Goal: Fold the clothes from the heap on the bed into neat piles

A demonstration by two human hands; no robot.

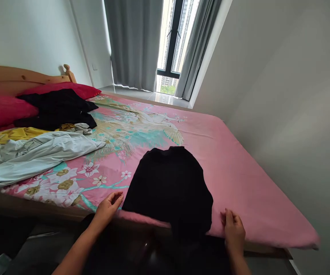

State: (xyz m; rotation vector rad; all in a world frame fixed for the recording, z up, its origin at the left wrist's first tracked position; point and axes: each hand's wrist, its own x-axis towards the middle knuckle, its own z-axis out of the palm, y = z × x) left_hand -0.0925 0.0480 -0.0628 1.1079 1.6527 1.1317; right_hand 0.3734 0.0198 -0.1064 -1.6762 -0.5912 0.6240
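Note:
A black garment lies on the near edge of the bed, its lower right part hanging over the edge. Its kind does not show clearly. Just left of its lower corner is my left hand, fingers loosely bent, thumb apart, nothing in them. On the other side, my right hand hovers a little off the garment's right edge, above the pink sheet. Its fingers are half curled with some space between them, and no cloth shows in them.
The bed carries a pink flowered sheet. At left lie a pale grey garment, a yellow one and black clothing against red pillows. A wooden headboard stands behind; a wall rises at right.

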